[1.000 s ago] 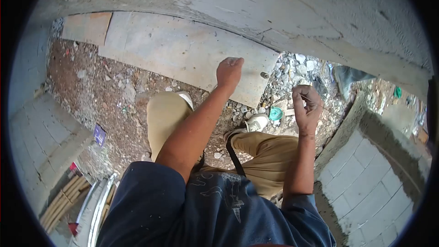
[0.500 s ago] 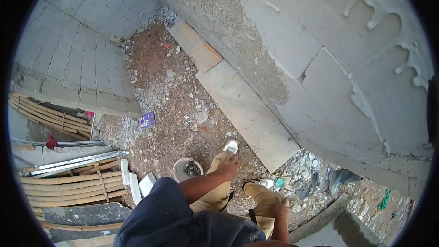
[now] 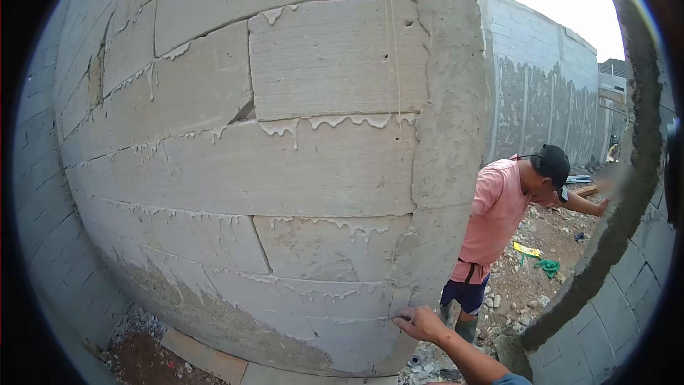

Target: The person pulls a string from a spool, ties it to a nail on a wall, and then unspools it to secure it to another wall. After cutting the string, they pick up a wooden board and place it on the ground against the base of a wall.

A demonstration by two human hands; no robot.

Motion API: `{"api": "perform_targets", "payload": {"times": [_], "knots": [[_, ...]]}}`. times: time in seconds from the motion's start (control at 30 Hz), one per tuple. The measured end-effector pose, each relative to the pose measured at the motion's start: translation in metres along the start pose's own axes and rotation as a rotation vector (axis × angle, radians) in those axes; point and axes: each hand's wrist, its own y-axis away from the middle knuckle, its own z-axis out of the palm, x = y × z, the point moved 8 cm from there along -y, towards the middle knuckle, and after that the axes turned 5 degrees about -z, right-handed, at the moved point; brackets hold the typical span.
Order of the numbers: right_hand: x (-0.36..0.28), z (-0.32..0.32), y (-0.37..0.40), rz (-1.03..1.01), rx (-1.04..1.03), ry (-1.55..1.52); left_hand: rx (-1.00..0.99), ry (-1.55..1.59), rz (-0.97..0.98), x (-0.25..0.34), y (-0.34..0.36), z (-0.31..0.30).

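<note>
My right hand reaches in from the lower right, fingertips right at the lower end of the concrete column. Its fingers point left, loosely bent and apart, with nothing showing in them. Behind it stands the grey block wall, with hardened mortar drips along its joints. Two thin strings hang down the wall beside the column. My left hand is out of view.
A person in a pink shirt and black cap leans beyond the doorway, one arm stretched toward its right edge. Rubble and a green cloth lie there. Boards lie along the wall's foot.
My view has swung up from the ground and my legs to the wall and doorway. My right hand has risen to the column, my left has left view, and a person now shows.
</note>
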Motion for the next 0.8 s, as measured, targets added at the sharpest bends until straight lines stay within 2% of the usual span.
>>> {"api": "perform_targets", "payload": {"times": [0.1,0.13,0.17,0.23,0.27,0.33,0.4,0.43,0.53,0.6,0.7,0.8], "knots": [[-0.111,-0.123,-0.052,-0.212,0.298,0.075,0.17,-0.034,0.234,-0.007,-0.039,-0.047],[-0.151,-0.162,-0.061,-0.319,0.409,0.055,0.294,-0.196,0.465,0.002,-0.043,-0.068],[-0.181,-0.194,-0.071,-0.422,0.509,0.071,0.271,-0.239,0.453,-0.003,-0.049,-0.079],[-0.244,-0.26,-0.084,-0.596,0.706,0.166,0.397,-0.055,0.347,0.002,-0.061,-0.119],[-0.271,-0.292,-0.089,-0.659,0.82,0.205,0.518,0.085,0.305,0.045,-0.037,-0.169],[-0.308,-0.354,-0.112,-0.719,0.982,0.242,0.786,0.351,0.347,0.144,0.019,-0.277],[-0.342,-0.412,-0.14,-0.774,1.089,0.216,0.789,0.752,0.234,0.25,0.074,-0.388],[-0.357,-0.441,-0.154,-0.834,1.187,0.289,0.887,0.717,0.334,0.297,0.096,-0.439],[-0.411,-0.507,-0.188,-0.778,1.35,0.491,1.137,0.491,0.719,0.402,0.135,-0.553],[-0.435,-0.55,-0.223,-0.905,1.466,0.625,1.253,0.378,0.911,0.458,0.157,-0.601],[-0.454,-0.599,-0.284,-0.817,1.436,0.721,1.284,0.325,1.045,0.509,0.162,-0.636],[-0.472,-0.623,-0.334,-0.546,1.322,0.981,1.308,0.261,1.135,0.528,0.151,-0.648]]}}
